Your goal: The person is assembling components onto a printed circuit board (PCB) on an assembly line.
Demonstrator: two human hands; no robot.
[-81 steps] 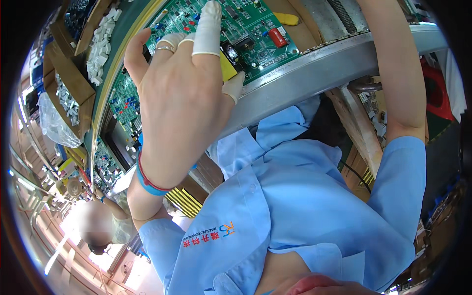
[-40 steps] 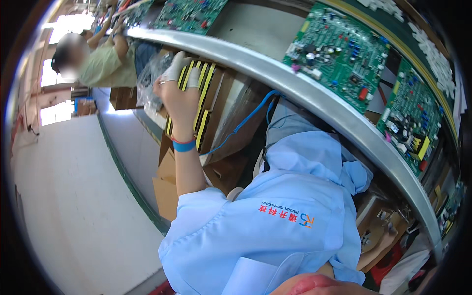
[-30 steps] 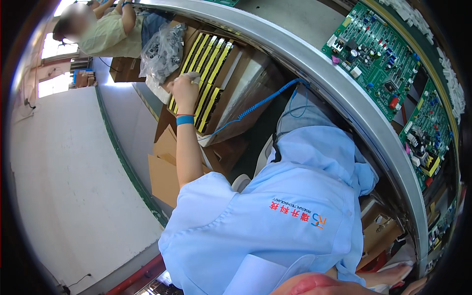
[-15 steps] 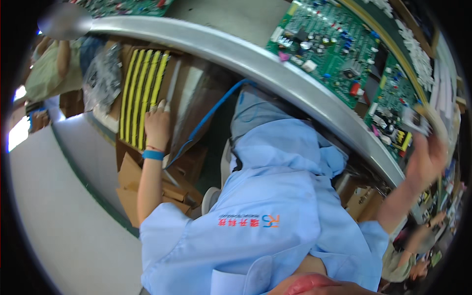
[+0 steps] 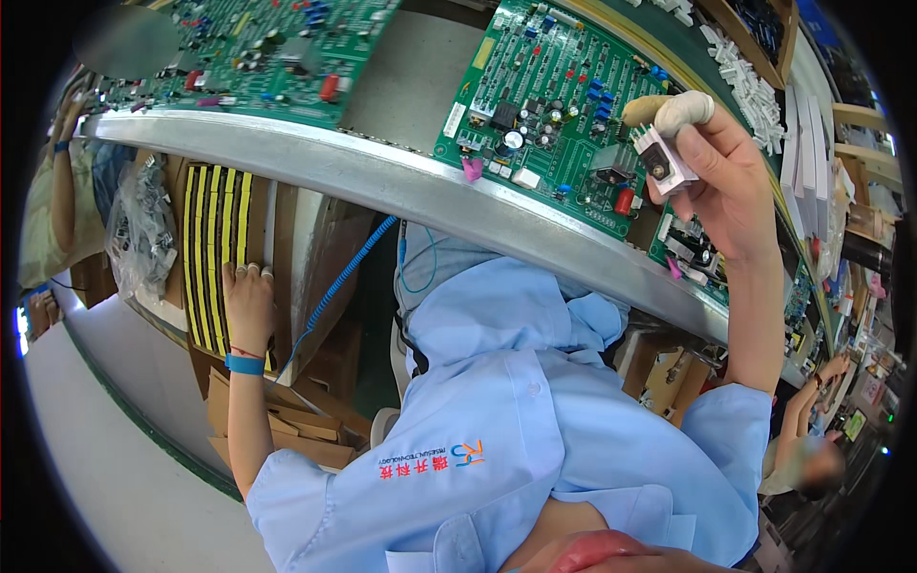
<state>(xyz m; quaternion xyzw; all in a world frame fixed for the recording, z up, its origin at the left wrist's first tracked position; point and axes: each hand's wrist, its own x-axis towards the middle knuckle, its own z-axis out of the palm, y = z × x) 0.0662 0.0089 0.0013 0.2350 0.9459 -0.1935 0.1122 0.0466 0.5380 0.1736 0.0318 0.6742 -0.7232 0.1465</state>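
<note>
My right hand (image 5: 726,186) is raised over a green circuit board (image 5: 554,91) on the bench and pinches a small white and black electronic part (image 5: 661,158) between covered fingertips. My left hand (image 5: 250,301) reaches down under the bench, fingers resting on a stack of black and yellow striped strips (image 5: 218,244) in a cardboard box. A blue wrist strap (image 5: 245,364) circles that wrist, with a blue coiled cord (image 5: 339,282) running up to the bench.
A metal bench rail (image 5: 382,177) curves across the view. Another green board (image 5: 239,53) lies at the left. A clear bag of parts (image 5: 143,234) sits left of the box. White parts (image 5: 750,81) lie at the far right. Another person (image 5: 812,449) works at the lower right.
The view has swung from the box under the bench toward the boards. My right hand has risen into view holding the small part. My left hand stays in the box.
</note>
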